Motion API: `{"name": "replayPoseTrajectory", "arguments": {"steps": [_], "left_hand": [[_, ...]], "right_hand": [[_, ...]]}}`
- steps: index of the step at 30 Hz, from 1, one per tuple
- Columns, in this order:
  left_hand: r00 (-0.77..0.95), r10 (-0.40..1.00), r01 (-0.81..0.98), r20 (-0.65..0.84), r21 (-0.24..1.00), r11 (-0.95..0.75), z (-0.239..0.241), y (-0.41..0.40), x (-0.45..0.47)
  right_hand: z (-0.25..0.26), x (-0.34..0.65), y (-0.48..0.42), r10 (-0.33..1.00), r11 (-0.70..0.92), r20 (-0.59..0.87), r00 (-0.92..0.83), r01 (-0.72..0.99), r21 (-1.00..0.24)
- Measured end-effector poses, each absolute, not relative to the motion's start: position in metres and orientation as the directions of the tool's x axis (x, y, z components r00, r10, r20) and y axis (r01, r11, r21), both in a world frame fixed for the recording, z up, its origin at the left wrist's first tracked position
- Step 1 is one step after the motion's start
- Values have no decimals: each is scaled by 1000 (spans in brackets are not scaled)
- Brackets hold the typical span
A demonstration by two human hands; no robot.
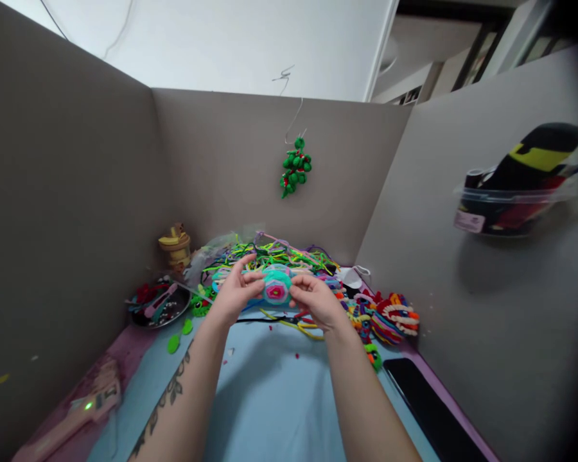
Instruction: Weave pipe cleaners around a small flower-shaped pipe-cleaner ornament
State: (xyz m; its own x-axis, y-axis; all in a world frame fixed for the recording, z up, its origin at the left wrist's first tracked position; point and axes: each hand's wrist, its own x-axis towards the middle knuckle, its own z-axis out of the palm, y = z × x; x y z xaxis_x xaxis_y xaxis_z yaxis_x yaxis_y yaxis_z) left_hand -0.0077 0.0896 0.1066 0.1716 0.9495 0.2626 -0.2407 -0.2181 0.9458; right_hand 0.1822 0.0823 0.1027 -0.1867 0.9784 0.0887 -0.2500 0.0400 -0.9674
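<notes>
Both my hands are raised over the blue mat [270, 391], holding one small round pipe-cleaner piece [276, 287] between them. It is teal on the outside with pink, red and yellow rings at its centre. My left hand [236, 292] pinches its left side with thumb and fingers. My right hand [315, 298] grips its right side with curled fingers. Behind the piece lies a heap of loose pipe cleaners [274, 255] in green, yellow, purple and other colours.
Finished coiled pipe-cleaner shapes [390, 317] lie to the right, beside a black phone [431, 404]. A round dish of small bits [160, 307] and a yellow figure [176, 247] stand at left, a pink glue gun [77, 414] nearer. Grey partition walls enclose the desk; a green ornament [295, 168] hangs on the back wall.
</notes>
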Motion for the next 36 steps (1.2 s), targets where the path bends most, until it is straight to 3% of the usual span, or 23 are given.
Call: {"name": "replayPoseTrajectory", "arguments": {"steps": [4, 6, 9, 14, 18, 25, 28, 31, 36], "left_hand": [[-93, 945, -129, 312, 938, -323, 106, 90, 2], [-69, 967, -163, 245, 953, -254, 106, 88, 10], [-21, 986, -355, 163, 921, -160, 108, 84, 18], [-101, 975, -475, 199, 851, -223, 112, 85, 10], [-10, 970, -415, 245, 881, -227, 113, 87, -4], [185, 944, -323, 272, 924, -203, 108, 89, -9], [117, 955, -218, 274, 945, -244, 102, 95, -8], [-82, 959, -62, 270, 959, -276, 98, 97, -4], [10, 988, -139, 157, 978, -154, 99, 91, 7]], "right_hand": [[99, 174, 87, 995, 51, 82, -50, -456, -888], [97, 166, 87, 996, 27, 68, -54, -544, -839], [95, 154, 85, 994, -10, 54, -93, -584, -812], [90, 148, 86, 998, 38, 52, -28, -383, -923], [92, 157, 89, 966, 244, 211, 151, -252, -936], [94, 161, 86, 920, 391, 391, -39, 17, -920], [89, 160, 89, 913, 407, 407, -24, 112, -907], [85, 159, 93, 906, 396, 406, 117, 99, -913], [82, 159, 97, 919, 361, 347, 188, -45, -932]]}}
